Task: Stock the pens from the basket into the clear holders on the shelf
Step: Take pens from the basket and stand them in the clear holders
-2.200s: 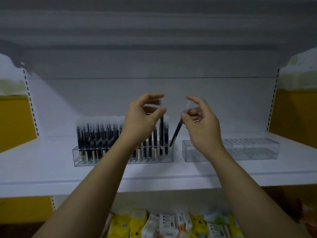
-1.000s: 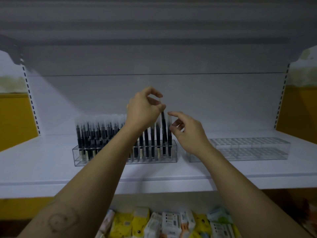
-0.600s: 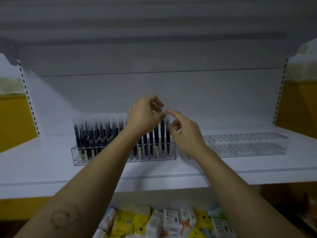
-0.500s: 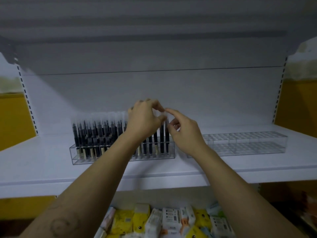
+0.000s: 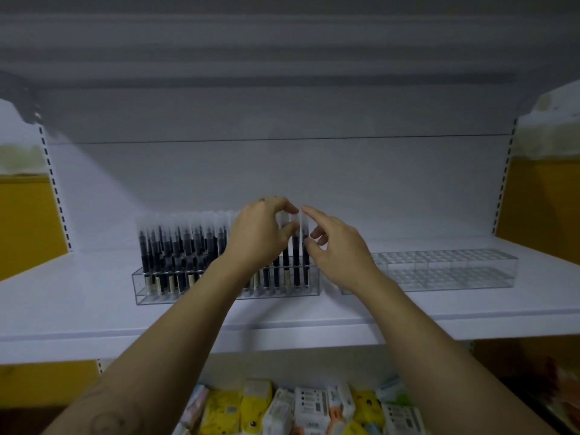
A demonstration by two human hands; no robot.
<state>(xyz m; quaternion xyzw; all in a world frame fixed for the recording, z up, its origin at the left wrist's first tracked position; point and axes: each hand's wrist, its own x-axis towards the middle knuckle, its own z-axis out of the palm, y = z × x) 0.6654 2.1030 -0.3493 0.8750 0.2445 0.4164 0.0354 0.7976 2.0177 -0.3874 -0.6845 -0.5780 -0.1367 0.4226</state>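
On the white shelf point(image 5: 78, 309), the left clear holder point(image 5: 226, 295) stood packed with upright black pens point(image 5: 175, 252), and the left hand point(image 5: 260, 237) pinched the frosted cap of one pen point(image 5: 285, 262) near its right end between thumb and forefinger. Just beside it, the right hand point(image 5: 340, 249) laid a straight forefinger on the end pen point(image 5: 306, 274), thumb against its barrel, other fingers loosely curled. Rightward sat a second clear holder point(image 5: 439, 271).

Yellow and white packaged goods point(image 5: 301, 409) lie crowded on the lowest tier in view. Yellow side panels point(image 5: 28, 224) flank the bay. White uprights with black slots point(image 5: 55, 189) run up either edge of the plain white back panel point(image 5: 282, 171).
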